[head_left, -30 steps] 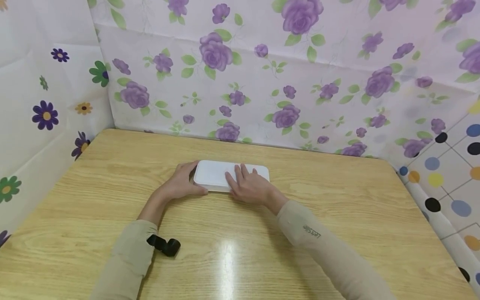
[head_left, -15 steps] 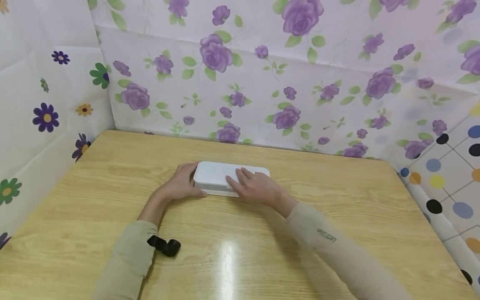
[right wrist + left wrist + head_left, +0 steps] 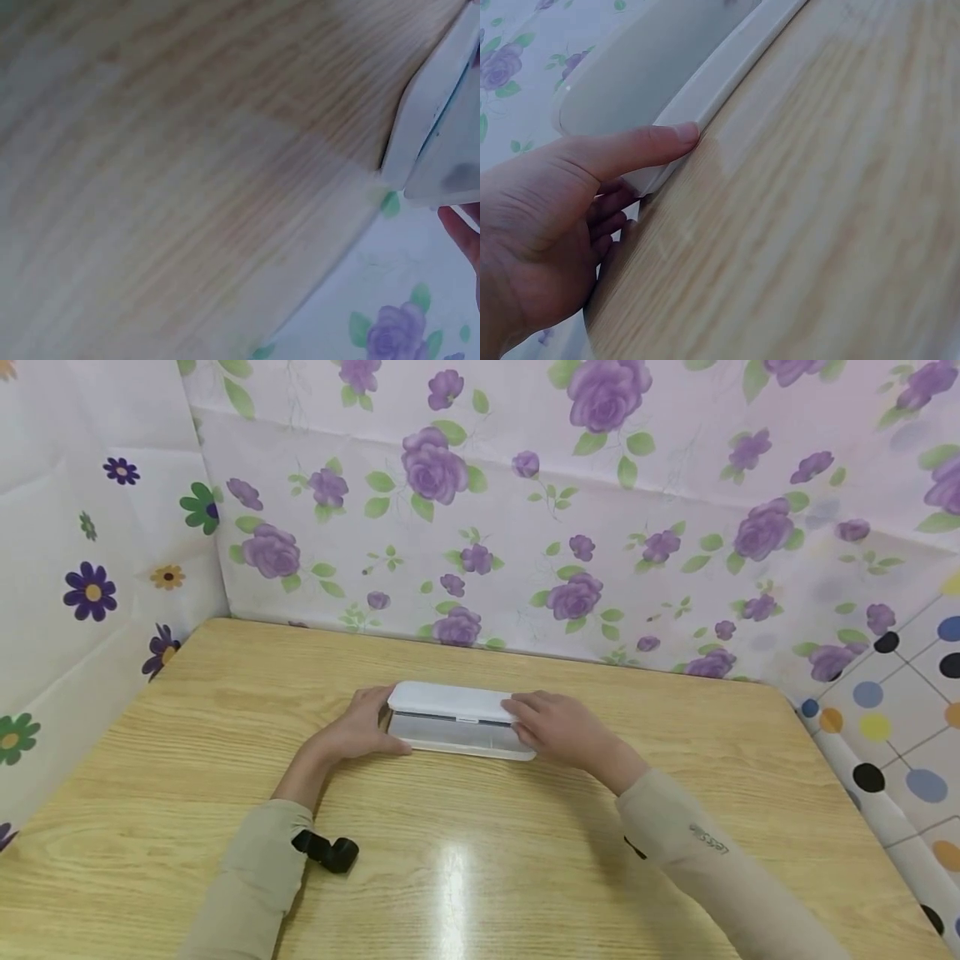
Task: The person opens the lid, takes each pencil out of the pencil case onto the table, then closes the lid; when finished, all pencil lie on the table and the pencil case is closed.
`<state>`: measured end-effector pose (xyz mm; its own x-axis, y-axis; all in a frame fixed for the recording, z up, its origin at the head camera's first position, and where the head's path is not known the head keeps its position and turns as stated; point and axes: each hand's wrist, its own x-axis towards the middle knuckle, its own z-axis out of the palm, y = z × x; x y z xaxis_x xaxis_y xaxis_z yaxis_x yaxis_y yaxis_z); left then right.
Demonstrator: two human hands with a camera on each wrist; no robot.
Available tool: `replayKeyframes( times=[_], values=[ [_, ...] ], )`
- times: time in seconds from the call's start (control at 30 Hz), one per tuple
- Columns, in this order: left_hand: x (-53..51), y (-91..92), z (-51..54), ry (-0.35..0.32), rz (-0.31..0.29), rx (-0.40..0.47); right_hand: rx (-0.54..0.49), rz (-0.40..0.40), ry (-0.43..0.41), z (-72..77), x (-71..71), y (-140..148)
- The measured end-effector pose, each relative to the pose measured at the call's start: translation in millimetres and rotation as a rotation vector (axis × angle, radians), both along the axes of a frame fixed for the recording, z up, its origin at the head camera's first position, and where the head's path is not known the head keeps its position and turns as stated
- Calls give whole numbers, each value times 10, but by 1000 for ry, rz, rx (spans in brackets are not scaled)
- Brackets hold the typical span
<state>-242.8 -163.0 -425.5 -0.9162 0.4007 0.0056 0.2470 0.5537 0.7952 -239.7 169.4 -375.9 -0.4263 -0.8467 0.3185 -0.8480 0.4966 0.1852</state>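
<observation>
A long white box (image 3: 459,746) with rounded corners lies lengthwise on the wooden table. Its white lid (image 3: 450,697) is tilted up at the front, with a small clasp at the middle of the lid's edge. My left hand (image 3: 352,728) grips the left end of the box. In the left wrist view, the thumb (image 3: 649,146) presses the front rim and the other fingers curl behind the end. At the lid's right end, my right hand (image 3: 566,731) holds the lid edge between thumb and fingers. The right wrist view catches only part of that hand. The box's inside shows only as a pale strip.
A wooden table (image 3: 450,827) spreads around the box, with a glare patch near its front. A flowered cloth (image 3: 510,527) hangs along the back edge, and other patterned cloths hang at both sides. A black strap piece (image 3: 327,850) sits at the left sleeve.
The lid has swung up from the base, opening a gap along the front. My right hand has moved from the lid's top to its right end. The left hand stays in place.
</observation>
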Motion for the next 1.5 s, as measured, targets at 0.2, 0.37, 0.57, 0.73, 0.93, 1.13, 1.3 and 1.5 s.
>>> replayKeyframes(
  times=[0.2, 0.37, 0.57, 0.73, 0.93, 1.13, 1.3, 1.5],
  values=[
    [1, -10, -1, -14, 3, -14, -299, -42, -254, -14, -6, 71],
    [15, -32, 1, -42, 8, -46, -446, -87, -360, 49, -103, 27],
    [27, -36, 11, -28, -1, -55, -485, -147, -367, 126, -210, -7],
    [8, -36, 14, -10, -24, -64, -523, -233, -428, 169, -299, -14],
    [-14, -37, 28, -35, -62, -116, -550, -305, -472, 184, -343, -6],
    [-16, -34, 52, -33, -60, -121, -528, -356, -478, 219, -347, 1],
    [-8, -33, 49, -19, -39, -115, -503, -392, -528, 280, -399, -22],
    [4, -18, 33, -17, -14, -65, -554, -488, -622, 312, -501, -74]
  ],
)
